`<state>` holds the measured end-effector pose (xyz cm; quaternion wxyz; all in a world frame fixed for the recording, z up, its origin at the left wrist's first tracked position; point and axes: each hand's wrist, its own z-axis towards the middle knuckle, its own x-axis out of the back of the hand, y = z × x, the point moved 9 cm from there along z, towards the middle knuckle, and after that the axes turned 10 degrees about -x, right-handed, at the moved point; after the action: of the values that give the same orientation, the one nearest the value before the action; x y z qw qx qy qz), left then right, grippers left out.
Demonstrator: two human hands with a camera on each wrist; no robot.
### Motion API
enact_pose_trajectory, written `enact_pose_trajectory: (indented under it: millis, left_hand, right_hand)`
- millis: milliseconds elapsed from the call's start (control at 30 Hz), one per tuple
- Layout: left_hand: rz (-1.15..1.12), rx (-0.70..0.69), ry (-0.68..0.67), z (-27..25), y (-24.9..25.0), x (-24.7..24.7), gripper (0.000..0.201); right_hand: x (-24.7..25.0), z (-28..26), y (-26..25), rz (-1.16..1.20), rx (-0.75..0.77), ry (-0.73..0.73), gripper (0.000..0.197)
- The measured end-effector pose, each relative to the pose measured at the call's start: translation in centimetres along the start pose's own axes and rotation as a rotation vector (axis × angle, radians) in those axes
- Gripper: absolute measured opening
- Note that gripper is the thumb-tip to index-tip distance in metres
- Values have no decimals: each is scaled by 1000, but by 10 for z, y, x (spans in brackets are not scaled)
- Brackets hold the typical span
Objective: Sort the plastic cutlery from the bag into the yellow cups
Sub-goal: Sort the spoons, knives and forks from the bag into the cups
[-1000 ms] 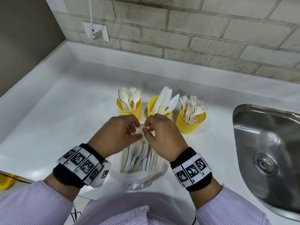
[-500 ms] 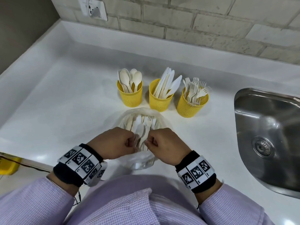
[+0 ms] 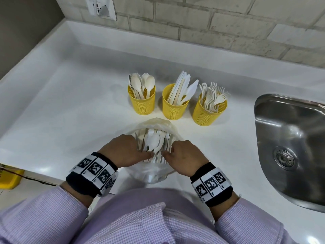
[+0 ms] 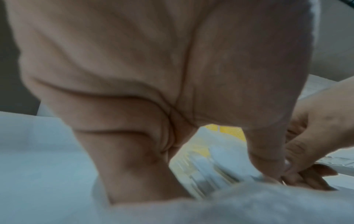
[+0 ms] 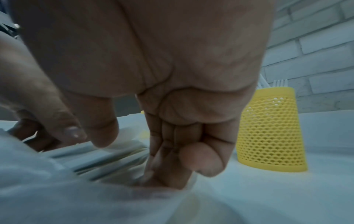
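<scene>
Three yellow mesh cups stand in a row on the white counter: spoons [image 3: 142,103], knives [image 3: 174,108] and forks [image 3: 208,114]. In front of them lies a clear plastic bag [image 3: 154,175] with several white cutlery pieces [image 3: 154,141] inside. My left hand [image 3: 140,148] grips the bag's left side, thumb pointing inward. My right hand [image 3: 171,150] grips the right side, its curled fingers [image 5: 168,174] dug into the plastic. In the left wrist view the blurred cutlery [image 4: 210,166] shows between my left thumb and fingers. The fork cup [image 5: 268,128] stands just right of my right hand.
A steel sink [image 3: 290,147] is set into the counter at the right. A brick wall with a socket [image 3: 102,7] runs along the back. Bare white counter [image 3: 61,111] stretches to the left. A yellow object [image 3: 8,178] sits below the front edge.
Both hands have slid back along the bag, from its far end by the cups toward my body. The cutlery heads now show beyond the fingers, and the hands have spread slightly apart.
</scene>
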<state>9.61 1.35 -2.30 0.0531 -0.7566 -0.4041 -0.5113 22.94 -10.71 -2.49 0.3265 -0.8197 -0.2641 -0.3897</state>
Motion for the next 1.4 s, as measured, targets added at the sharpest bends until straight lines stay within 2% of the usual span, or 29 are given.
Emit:
enact_pose_trajectory:
  millis: [100, 200, 333, 467, 567, 733, 833, 867, 1000, 1100, 1167, 1267, 1400]
  left_hand:
    - [-27, -1, 12, 5, 5, 1, 73]
    - [-55, 23, 50, 7, 9, 5, 66]
    - [-126, 0, 63, 11, 13, 3, 48]
    - [-179, 4, 85, 12, 13, 3, 53]
    - [-199, 24, 78, 15, 9, -4, 52]
    - [-261, -11, 95, 18, 8, -4, 32]
    - [-289, 8, 117, 18, 3, 1, 35]
    - [-297, 1, 131, 19, 3, 2, 33]
    - [-333, -58, 170, 17, 13, 9, 25]
    - [-289, -54, 120, 19, 15, 6, 26]
    - [-273, -25, 111, 20, 10, 5, 29]
    - [-289, 9, 112, 20, 4, 5, 29]
    - [-322, 15, 101, 21, 1, 3, 30]
  right_hand:
    - [2, 4, 1, 117, -62, -9, 51]
    - [-3, 7, 1, 285, -100, -44, 42]
    - [-6, 9, 5, 438, -142, -26, 34]
    - [-5, 14, 12, 567, -185, 12, 33]
    - [-8, 18, 15, 574, -196, 12, 32]
    - [-8, 21, 20, 598, -204, 8, 17]
    - [-10, 22, 20, 616, -199, -3, 10]
    - [-9, 22, 19, 625, -210, -5, 12]
    - [-12, 25, 16, 632, -230, -39, 44]
    - [-18, 29, 16, 629, -229, -88, 50]
    - [-17, 31, 16, 616, -222, -83, 44]
    - [-12, 29, 16, 672, -223, -63, 25]
    - [-13, 29, 14, 721, -228, -49, 17]
